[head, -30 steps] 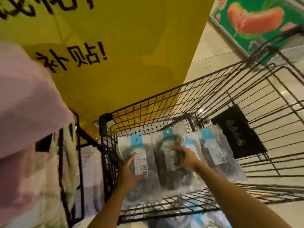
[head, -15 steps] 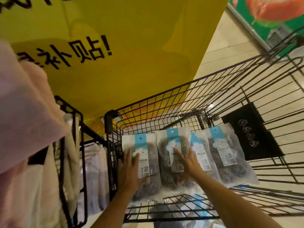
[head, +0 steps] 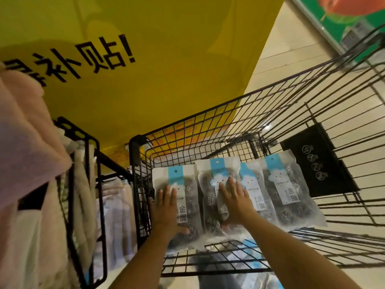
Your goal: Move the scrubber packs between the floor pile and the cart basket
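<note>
Several clear packets of dark metal scourers with blue-and-white labels lie side by side in a black wire shopping cart [head: 208,113]. My left hand [head: 166,207] lies flat on the leftmost packet [head: 187,197], fingers straight, thumb at the packet's lower edge. My right hand [head: 235,201] presses flat on the second packet [head: 208,184], fingers spread over its label. Two more packets, one [head: 258,195] partly under its neighbour and one [head: 291,192] at the right end, lie untouched to the right of my hands.
A big yellow sign [head: 145,59] with black characters stands just beyond the cart. A black wire rack [head: 91,163] hung with pale cloths is at the left, pink fabric [head: 25,122] above it. A black plaque [head: 316,163] hangs on the cart's right wall. More packets show under the cart shelf [head: 229,265].
Both hands have flattened onto the packets; the left slid to the leftmost packet's left side. The row of packets has shifted slightly and spread out. The camera has leaned closer.
</note>
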A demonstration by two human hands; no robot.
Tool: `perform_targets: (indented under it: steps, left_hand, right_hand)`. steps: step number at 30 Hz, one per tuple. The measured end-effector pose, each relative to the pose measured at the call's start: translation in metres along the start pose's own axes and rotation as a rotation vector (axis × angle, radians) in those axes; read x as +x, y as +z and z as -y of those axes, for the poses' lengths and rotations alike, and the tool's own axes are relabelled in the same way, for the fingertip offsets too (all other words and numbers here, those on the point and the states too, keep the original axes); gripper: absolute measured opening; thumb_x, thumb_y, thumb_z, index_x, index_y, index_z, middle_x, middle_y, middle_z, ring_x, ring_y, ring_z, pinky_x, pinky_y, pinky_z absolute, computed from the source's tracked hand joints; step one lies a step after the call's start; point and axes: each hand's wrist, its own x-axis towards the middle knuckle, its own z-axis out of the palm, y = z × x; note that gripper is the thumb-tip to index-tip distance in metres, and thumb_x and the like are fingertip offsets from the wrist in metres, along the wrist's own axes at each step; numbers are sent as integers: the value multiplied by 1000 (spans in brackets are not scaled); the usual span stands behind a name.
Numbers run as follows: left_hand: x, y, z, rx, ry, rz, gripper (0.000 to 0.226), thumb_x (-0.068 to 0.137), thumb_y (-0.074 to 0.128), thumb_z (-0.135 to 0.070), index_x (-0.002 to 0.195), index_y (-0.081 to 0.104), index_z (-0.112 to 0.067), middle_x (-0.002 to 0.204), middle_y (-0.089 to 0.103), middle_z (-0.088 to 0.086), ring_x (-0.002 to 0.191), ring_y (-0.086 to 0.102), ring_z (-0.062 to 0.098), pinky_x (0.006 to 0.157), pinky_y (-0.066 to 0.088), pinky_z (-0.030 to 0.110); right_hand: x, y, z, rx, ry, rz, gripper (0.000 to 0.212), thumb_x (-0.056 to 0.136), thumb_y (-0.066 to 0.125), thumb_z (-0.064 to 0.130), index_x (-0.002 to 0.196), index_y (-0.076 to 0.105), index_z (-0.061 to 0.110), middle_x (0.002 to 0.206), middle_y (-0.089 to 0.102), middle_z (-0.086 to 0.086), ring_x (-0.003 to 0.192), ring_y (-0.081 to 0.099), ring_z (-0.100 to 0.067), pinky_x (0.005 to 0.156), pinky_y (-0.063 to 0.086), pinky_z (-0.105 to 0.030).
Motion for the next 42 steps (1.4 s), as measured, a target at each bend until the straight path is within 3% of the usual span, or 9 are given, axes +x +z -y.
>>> perform_targets:
  steps: [3,8,12,18,22,25,28,33,42]
  left_hand:
    - [2,-20,-6,-39,27,-103,114,69,57,-75,150,3,-17,158,2,12,144,6,34,117,8,50]
    - [-11,-62,-16,-82,146,-199,100,77,55,-68,150,3,-25,159,3,10,144,9,35,116,12,50]
    - [-48,-80,-21,-69,270,-323,96,79,53,-68,151,6,-25,157,10,11,143,15,34,116,17,49]
    - [-134,-102,-36,-1,578,-567,93,73,55,-73,146,25,-24,143,41,11,129,41,31,100,41,45]
    - [-206,-101,-61,41,775,-635,89,74,57,-70,146,28,-25,140,44,7,124,45,28,96,42,39]
    - [-258,-81,-85,49,978,-651,86,74,57,-70,144,32,-27,141,46,4,125,46,26,99,42,39]
    - [-312,-47,-113,99,1109,-604,87,77,56,-67,148,23,-28,147,38,8,133,38,29,104,37,42]
    - [-389,21,-151,214,1222,-531,89,78,52,-69,149,13,-32,153,27,7,138,30,28,111,28,44]
    - [-546,177,-208,373,1361,-476,90,78,52,-71,149,12,-34,148,35,3,128,43,26,99,42,38]
  right_hand:
    - [-6,-26,-1,59,1,-41,94,75,71,48,147,16,24,154,16,-14,139,24,-36,115,24,-48]
    - [-46,-59,5,110,130,-214,84,81,67,43,146,20,18,144,38,-14,125,45,-33,102,43,-44]
    - [-103,-62,23,173,248,-333,88,82,64,47,149,13,20,146,35,-15,127,43,-33,101,42,-45]
    - [-225,-61,61,285,432,-602,81,86,60,48,148,15,20,146,36,-15,128,41,-35,101,43,-45]
    - [-317,-41,78,329,544,-728,76,89,50,53,149,18,19,145,37,-12,127,42,-33,101,42,-43]
    - [-393,-4,82,370,690,-716,80,88,53,52,150,12,22,150,30,-11,132,36,-33,104,38,-43]
    - [-465,48,85,422,854,-725,79,88,55,47,150,11,25,151,29,-12,132,36,-34,102,38,-42]
    - [-570,135,101,493,1047,-706,79,88,55,49,149,12,23,144,38,-14,127,41,-34,98,41,-42]
    - [-765,327,156,600,1290,-631,80,88,54,51,150,10,25,135,47,-14,119,47,-34,92,45,-42]
